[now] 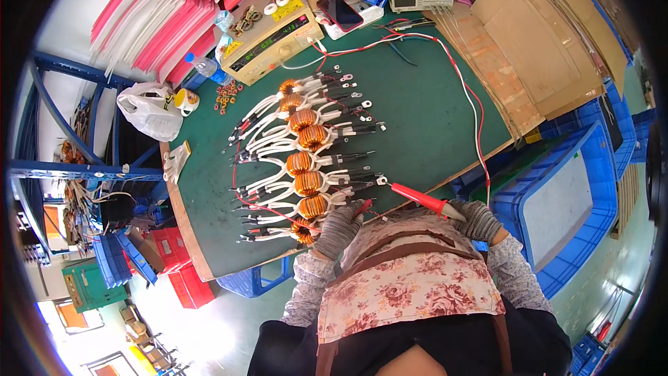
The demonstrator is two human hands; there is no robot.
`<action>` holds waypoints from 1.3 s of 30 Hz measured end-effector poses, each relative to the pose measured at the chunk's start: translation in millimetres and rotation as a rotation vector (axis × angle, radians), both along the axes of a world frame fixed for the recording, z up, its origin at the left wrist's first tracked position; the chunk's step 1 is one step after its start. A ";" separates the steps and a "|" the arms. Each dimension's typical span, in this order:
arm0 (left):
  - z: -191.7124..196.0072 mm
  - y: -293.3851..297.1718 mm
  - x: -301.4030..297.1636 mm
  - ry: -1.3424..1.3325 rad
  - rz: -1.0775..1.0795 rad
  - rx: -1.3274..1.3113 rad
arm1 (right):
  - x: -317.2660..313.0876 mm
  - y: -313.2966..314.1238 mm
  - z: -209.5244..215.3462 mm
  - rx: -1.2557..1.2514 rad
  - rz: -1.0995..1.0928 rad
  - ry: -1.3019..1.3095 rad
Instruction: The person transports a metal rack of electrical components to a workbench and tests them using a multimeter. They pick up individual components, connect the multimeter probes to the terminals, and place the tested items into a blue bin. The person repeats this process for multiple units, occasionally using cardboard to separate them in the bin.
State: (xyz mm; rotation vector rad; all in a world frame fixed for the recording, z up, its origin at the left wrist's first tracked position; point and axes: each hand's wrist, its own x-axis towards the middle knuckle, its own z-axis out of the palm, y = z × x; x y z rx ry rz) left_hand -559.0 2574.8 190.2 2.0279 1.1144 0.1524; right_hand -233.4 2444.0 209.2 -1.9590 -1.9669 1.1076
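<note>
In my gloved right hand (477, 221) is a red test probe (417, 198). Its tip points left, at a ring terminal (381, 180) on the end of a coil lead; whether they touch is too small to tell. My gloved left hand (338, 227) is closed at the near end of a row of copper-wound toroid coils (306, 184). A small red piece (363, 207) sticks out by its fingers; its kind is unclear. The coils lie in a column on the green mat, white-sleeved leads to the left, black-sleeved ends with terminals to the right.
A beige bench meter (270, 43) with a lit display stands at the back. A red and white cable (456, 63) loops along the right side. Around the table are a bottle (203, 66), a mug (186, 102), cardboard (536, 49) and blue crates (511, 209).
</note>
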 end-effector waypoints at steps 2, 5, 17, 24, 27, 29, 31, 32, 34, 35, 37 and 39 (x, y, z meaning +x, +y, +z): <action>1.3 0.1 0.9 0.033 -0.007 0.007 | 0.1 0.7 0.6 -0.012 -0.004 0.005; -7.3 -0.4 -0.4 -0.077 -0.007 0.076 | 0.5 1.7 3.5 -0.008 -0.022 0.030; 3.8 0.6 3.2 -0.011 -0.017 0.078 | -3.4 -1.4 5.5 -0.039 -0.032 0.041; -1.2 0.3 0.7 0.003 -0.026 0.079 | -3.8 -1.8 3.5 -0.051 -0.035 0.040; 0.3 0.5 0.5 0.023 -0.011 0.032 | -4.0 -1.6 4.4 -0.063 -0.039 0.035; -0.5 0.7 -1.3 0.013 -0.023 0.049 | -5.9 -0.8 9.5 -0.050 -0.049 0.021; 19.1 4.7 5.0 -0.145 0.023 -0.025 | -8.8 -0.4 19.3 -0.022 -0.070 -0.011; 26.2 8.3 8.4 -0.223 0.045 -0.063 | -8.1 -0.9 17.4 0.002 -0.089 0.020; 25.7 15.6 9.9 -0.284 0.107 -0.027 | -7.9 -0.3 14.7 0.050 -0.119 0.077; 25.6 19.6 11.6 -0.315 0.138 -0.009 | -9.1 0.5 15.0 0.072 -0.121 0.081; 32.4 29.5 19.3 -0.249 0.184 -0.064 | -11.6 3.0 15.4 0.116 -0.126 0.093; 26.8 38.2 23.4 -0.203 0.226 -0.144 | -6.9 4.2 20.9 0.021 -0.091 0.047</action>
